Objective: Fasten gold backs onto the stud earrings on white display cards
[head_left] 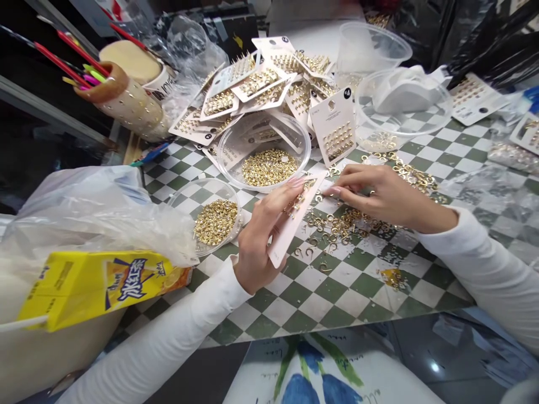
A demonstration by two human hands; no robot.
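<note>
My left hand [263, 235] holds a pale earring card [290, 227] tilted on edge over the green-and-white checkered tabletop [332, 292]; a few gold earrings are on its upper part. My right hand [381, 196] rests palm-down just right of the card's top, fingertips pinched at the card's edge; I cannot tell whether a small earring is between them. Loose gold hoop earrings [341, 224] lie scattered under and around my right hand.
Two clear bowls of gold earrings [267, 166] [215, 221] sit left of the card. A heap of filled earring cards [269, 84] lies behind. Empty clear bowls [400, 95], a pen holder [122, 95], a yellow carton [101, 283] and plastic bags [96, 213] surround.
</note>
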